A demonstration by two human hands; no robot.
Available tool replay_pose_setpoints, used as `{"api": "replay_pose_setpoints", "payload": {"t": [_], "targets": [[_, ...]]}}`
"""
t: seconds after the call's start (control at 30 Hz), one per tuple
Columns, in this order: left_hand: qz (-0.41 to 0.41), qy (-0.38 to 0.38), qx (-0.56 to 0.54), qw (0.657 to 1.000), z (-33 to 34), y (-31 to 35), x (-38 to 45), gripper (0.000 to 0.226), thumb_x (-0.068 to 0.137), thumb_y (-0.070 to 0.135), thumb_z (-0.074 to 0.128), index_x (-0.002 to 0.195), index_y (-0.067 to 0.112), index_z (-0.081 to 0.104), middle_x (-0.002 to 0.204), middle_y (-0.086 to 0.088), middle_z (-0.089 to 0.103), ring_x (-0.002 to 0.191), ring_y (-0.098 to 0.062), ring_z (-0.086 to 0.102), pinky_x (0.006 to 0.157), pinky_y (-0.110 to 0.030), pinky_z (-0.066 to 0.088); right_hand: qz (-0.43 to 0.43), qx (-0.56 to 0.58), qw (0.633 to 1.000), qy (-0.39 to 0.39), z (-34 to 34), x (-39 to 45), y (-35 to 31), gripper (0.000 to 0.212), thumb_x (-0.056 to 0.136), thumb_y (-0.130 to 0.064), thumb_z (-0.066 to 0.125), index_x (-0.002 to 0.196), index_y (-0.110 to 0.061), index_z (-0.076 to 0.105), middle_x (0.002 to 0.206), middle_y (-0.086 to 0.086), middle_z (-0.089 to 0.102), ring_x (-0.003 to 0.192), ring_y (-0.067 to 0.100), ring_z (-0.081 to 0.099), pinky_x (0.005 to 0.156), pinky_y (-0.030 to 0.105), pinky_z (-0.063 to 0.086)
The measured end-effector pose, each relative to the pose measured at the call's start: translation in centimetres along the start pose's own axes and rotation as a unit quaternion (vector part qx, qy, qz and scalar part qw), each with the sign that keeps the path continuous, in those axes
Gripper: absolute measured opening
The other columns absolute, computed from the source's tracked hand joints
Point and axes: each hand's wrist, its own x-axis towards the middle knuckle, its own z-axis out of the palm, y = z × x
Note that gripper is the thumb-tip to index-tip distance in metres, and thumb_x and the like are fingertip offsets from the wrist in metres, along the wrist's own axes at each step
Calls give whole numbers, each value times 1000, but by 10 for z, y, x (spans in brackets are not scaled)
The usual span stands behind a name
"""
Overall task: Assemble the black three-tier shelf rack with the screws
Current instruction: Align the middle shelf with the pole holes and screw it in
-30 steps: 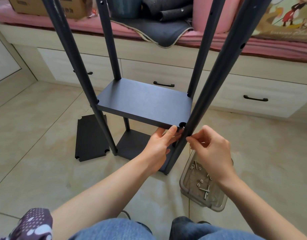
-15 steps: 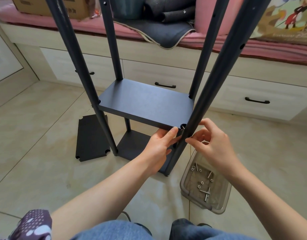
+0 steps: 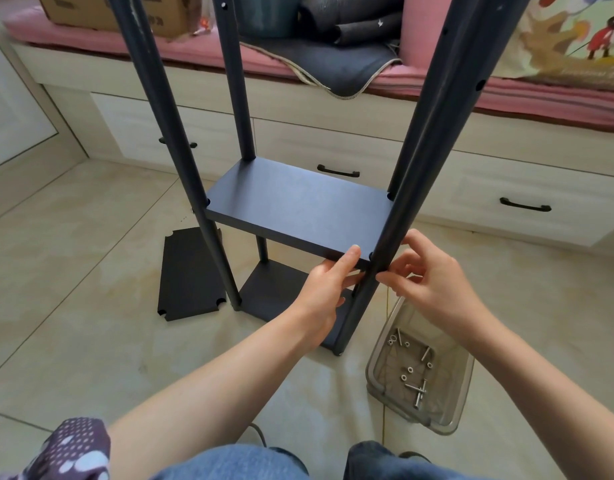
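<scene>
Black three-tier shelf rack, half built, stands upright on the beige tiled floor in front of the person's knees, its four dark round metal poles running near vertical and leaning slightly apart toward the top of the view. Its rectangular middle shelf board lies level between the poles, long axis running left to right, with the bottom shelf board parallel beneath it on the floor. A third flat black board with notched corners lies on the tiles just left of the rack, its long axis pointing away from the person. The left hand grips the near edge of the middle board by its right front corner, thumb on top and fingers curled beneath. The right hand is at the near right pole at the same height, its thumb and forefinger pinched together against the pole (whether a screw sits between them cannot be told). A clear plastic tray holding loose silver screws and washers sits on the floor just right of the rack's base.
</scene>
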Motion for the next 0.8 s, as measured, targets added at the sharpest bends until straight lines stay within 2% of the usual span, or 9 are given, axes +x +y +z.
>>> {"api": "replay_pose_setpoints", "payload": {"t": [0.13,0.27,0.37,0.47,0.53,0.6,0.67,0.73,0.8], "targets": [[-5,14,11,1000,1,1,0,37,100,50,48,117,21,64,119,7,72,111,-5,62,108,-41,30,5,0,1000,-6,-3,4,-1,44,81,-11,78,111,-36,59,75,-10,68,67,14,63,68,35,56],[-3,20,26,999,2,4,-3,33,102,48,47,110,23,67,113,11,73,106,-2,64,106,-39,30,-2,-29,1000,0,-7,8,-3,42,76,-17,82,111,-30,64,80,-6,67,71,15,59,69,30,52],[-6,25,40,999,2,5,-4,30,101,48,48,107,25,66,108,12,74,104,-1,64,108,-40,31,26,-50,998,9,-7,10,0,46,74,-24,84,113,-33,60,88,-7,59,70,13,55,63,20,47],[-19,41,71,996,0,6,-6,33,99,51,50,111,23,66,115,9,71,113,-6,60,110,-40,32,109,58,991,-54,-12,13,1,71,77,-16,82,132,-43,48,109,-6,62,87,12,68,75,22,55],[-32,56,121,991,-2,12,-8,42,98,56,50,117,22,66,119,8,69,117,-10,59,109,-39,37,116,156,977,-91,-12,14,2,68,81,-3,77,134,-38,52,114,-1,69,98,14,71,78,26,58],[-29,61,185,980,-7,20,-11,42,97,55,52,102,19,72,102,8,75,103,-10,66,100,-35,47,111,190,972,-86,-11,16,2,58,79,2,76,127,-27,62,114,4,72,101,15,71,77,20,56],[21,61,252,966,-12,27,-15,37,98,42,59,77,14,73,73,4,75,76,-11,74,84,-34,58,114,197,971,-76,-12,19,4,56,76,4,78,124,-22,66,112,8,73,99,18,72,78,19,56],[136,89,312,936,-14,31,-21,35,95,27,65,63,14,65,57,1,68,56,-12,71,66,-30,59,120,194,971,-78,-14,23,6,57,73,4,80,123,-21,68,111,12,73,99,24,71,84,23,57],[292,138,402,857,-16,31,-21,31,91,22,70,64,15,57,57,5,62,55,-8,62,60,-16,48,119,186,972,-83,-16,26,7,57,71,3,82,121,-22,69,107,15,73,100,28,70,91,26,56]]}}
